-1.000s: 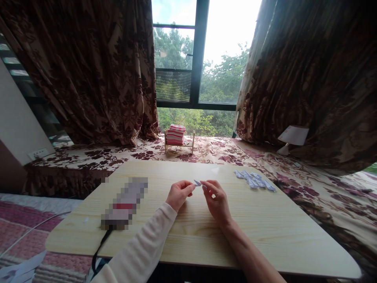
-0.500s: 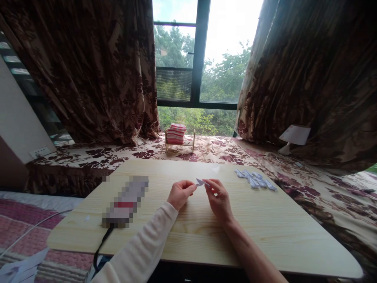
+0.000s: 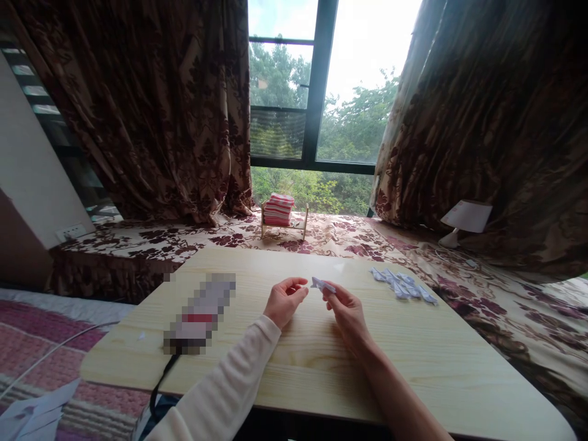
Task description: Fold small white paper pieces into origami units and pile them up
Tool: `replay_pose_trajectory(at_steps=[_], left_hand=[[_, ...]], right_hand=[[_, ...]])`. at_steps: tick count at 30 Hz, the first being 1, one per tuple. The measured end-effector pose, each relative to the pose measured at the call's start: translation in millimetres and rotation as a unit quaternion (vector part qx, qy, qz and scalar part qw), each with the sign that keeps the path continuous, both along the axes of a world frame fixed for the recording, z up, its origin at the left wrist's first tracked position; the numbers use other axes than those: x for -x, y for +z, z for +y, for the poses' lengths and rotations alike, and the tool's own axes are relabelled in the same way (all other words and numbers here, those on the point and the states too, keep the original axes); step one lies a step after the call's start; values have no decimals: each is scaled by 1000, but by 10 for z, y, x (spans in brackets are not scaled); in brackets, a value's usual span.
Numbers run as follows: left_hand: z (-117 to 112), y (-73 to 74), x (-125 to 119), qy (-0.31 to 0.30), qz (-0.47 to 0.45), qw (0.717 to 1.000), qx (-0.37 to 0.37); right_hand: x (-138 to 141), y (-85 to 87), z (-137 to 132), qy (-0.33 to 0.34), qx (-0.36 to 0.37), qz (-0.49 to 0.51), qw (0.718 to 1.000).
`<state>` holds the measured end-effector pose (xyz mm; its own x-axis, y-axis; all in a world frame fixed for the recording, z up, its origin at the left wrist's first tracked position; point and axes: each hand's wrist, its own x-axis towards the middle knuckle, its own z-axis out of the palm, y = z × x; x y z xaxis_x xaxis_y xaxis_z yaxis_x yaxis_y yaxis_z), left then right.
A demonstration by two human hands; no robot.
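A small folded white paper piece (image 3: 322, 285) is pinched between the thumb and fingers of my right hand (image 3: 346, 310), just above the middle of the table. My left hand (image 3: 285, 302) is close by on the left. Its fingers are curved, with a gap between thumb and forefinger, and nothing shows between them. Several similar folded paper pieces (image 3: 400, 284) lie in a group at the table's back right, beyond my right hand.
The pale wooden table (image 3: 294, 380) carries a pixelated flat object (image 3: 199, 315) with a black strap at left and a tiny white scrap (image 3: 141, 335). Behind, on the floral ledge, are a small rack (image 3: 305, 222) with folded striped cloths (image 3: 278, 210) and a white lamp (image 3: 467, 215). Paper strips (image 3: 39, 410) lie lower left.
My left fingers have let go of the folded paper piece and parted from it. My right hand keeps the piece, now turned and a little farther right. The whole view has shifted slightly.
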<state>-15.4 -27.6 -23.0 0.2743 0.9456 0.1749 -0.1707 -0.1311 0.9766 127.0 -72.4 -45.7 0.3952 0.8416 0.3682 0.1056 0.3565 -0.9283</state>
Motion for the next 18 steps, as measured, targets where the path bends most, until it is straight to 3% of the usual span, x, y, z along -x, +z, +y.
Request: replay_pose_trajectory(at_steps=[18], left_hand=[[-48,8,-35,-14,12,1000,-13]], right_hand=[[28,26,-10,7,4,-5,1000]])
